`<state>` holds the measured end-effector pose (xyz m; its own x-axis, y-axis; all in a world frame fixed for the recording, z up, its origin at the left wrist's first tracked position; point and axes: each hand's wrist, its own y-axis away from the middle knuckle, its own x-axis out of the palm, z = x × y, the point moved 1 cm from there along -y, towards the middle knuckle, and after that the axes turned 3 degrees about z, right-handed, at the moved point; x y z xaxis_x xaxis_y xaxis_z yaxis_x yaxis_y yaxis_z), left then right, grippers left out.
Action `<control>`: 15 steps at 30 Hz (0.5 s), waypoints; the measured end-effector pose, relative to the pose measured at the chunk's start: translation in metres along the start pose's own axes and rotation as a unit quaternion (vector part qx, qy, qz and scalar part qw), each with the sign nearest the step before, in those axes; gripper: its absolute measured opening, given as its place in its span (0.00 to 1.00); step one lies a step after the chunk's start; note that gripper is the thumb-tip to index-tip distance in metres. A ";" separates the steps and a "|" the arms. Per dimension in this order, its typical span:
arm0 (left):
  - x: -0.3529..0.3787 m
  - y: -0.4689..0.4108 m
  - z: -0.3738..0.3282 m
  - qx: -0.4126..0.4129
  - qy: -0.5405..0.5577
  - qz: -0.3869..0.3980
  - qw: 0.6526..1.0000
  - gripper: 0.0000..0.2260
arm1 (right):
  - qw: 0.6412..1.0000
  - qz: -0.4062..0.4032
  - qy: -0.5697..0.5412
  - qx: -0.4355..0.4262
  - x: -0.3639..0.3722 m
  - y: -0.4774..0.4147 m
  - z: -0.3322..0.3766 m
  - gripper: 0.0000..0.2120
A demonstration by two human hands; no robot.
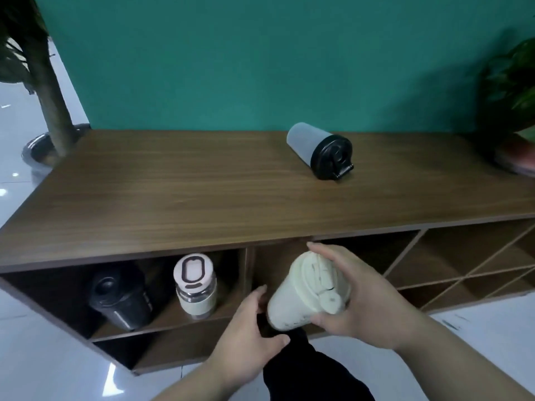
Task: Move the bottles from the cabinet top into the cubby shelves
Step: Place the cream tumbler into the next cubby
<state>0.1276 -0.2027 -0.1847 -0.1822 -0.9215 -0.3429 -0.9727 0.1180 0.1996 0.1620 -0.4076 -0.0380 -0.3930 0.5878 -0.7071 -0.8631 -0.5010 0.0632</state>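
We see the right hand (362, 302) wrapped around the lid end of a cream tumbler (304, 293), fingers over the top of the lid and thumb under its lower edge, so the hand is closed on it. The tumbler is tilted, lid up and toward us, base pointing down and left, held in front of the opening of the middle cubby (278, 264). The left hand (252, 340) sits just beside the tumbler's base, fingers loosely curved and thumb out; we cannot tell whether it touches the tumbler.

In the left cubby (58, 287) stand 2 bottles: a black shaker bottle (121, 299), and to its right a clear bottle with a cream lid (197, 287), the 2 near each other but apart.

On the wooden cabinet top (173, 192), 1 grey tumbler with a black lid (321, 150) lies on its side toward the back right, lid facing us. It is well apart from the hands.

To the right the cabinet has diagonal lattice shelves (463, 264). A potted tree (49, 111) stands at the cabinet's left end, and a leafy plant (512, 91) sits at the far right.
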 end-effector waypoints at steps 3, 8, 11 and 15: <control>0.017 -0.024 0.008 -0.032 -0.044 -0.018 0.998 0.45 | 0.998 0.044 0.042 0.025 0.011 -0.030 -0.024 0.47; 0.043 -0.062 0.019 -0.062 -0.007 -0.085 0.994 0.33 | 0.995 0.082 0.040 0.026 0.014 -0.072 -0.049 0.36; 0.051 -0.079 0.020 -0.087 0.011 -0.120 0.989 0.30 | 0.994 0.107 0.010 0.030 0.011 -0.090 -0.056 0.20; 0.055 -0.098 0.023 -0.111 0.006 -0.139 0.984 0.28 | 0.993 0.115 0.010 -0.008 0.011 -0.107 -0.066 0.11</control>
<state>0.2091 -0.2567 -0.2444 0.0893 -0.9116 -0.4013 -0.9293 -0.2212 0.2956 0.2706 -0.3898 -0.0994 -0.5726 0.4436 -0.6895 -0.7459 -0.6309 0.2136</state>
